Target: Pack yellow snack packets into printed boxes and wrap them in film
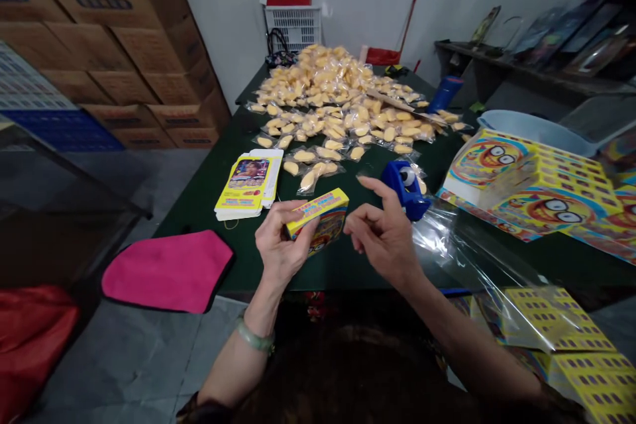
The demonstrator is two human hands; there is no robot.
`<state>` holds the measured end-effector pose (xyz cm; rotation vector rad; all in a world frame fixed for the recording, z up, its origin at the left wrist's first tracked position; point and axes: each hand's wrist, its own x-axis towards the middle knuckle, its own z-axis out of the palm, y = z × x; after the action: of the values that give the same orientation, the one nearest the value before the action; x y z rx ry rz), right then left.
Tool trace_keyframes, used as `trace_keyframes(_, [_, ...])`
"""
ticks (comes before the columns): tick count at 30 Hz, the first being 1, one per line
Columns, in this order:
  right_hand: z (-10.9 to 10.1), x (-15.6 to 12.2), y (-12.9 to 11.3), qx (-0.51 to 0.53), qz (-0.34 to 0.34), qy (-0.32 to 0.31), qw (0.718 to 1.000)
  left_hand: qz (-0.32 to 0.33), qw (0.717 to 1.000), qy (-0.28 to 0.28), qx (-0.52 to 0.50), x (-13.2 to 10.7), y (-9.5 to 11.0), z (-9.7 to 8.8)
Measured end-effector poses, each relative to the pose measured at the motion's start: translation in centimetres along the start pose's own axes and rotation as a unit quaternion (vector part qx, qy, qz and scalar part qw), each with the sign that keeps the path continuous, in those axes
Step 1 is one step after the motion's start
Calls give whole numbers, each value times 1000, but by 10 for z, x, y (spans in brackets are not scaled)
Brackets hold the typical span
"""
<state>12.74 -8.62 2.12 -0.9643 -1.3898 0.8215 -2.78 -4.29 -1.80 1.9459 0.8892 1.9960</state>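
My left hand [283,235] grips a small yellow printed cardboard box [318,218], thumb on its near face and fingers behind. Close to the box's right end is my right hand [382,232], its index finger raised and the others half bent, with nothing visible in it. Flat printed boxes [248,182] lie stacked left of my hands. Beyond them spreads a large heap of yellow pieces in clear wrappers [328,89]. A blue tape dispenser [407,189] stands just past my right hand.
Printed display boxes [541,185] and a light-blue basin [536,129] stand on the right. Clear plastic film [477,265] hangs over the table's near edge. A pink cloth piece [169,271] juts past the left edge. Brown cartons [109,46] are stacked at the left wall.
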Motion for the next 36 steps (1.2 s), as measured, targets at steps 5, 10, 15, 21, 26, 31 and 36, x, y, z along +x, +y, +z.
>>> trace_keyframes(5, [7, 3, 0, 21, 10, -25, 999, -11, 1000, 4, -14, 0, -3, 0])
trace_keyframes(10, [1, 0, -4, -39, -62, 50, 996, -23, 999, 7, -24, -1, -4, 0])
trace_keyframes(15, [1, 3, 2, -5, -19, 44, 999, -21, 999, 5, -33, -1, -4, 0])
trace_keyframes(21, [7, 2, 2, 43, 32, 27, 998, -16, 1000, 6, -26, -2, -4, 0])
trace_keyframes(26, [14, 3, -1, 70, 49, -1, 996, -21, 1000, 0, -20, -3, -5, 0])
trace_keyframes(31, [16, 1, -5, 27, 2, 31, 999, -20, 999, 1, -28, -4, -6, 0])
trace_keyframes(36, [21, 3, -1, 40, 79, 1, 996, -15, 999, 0, -31, -4, -5, 0])
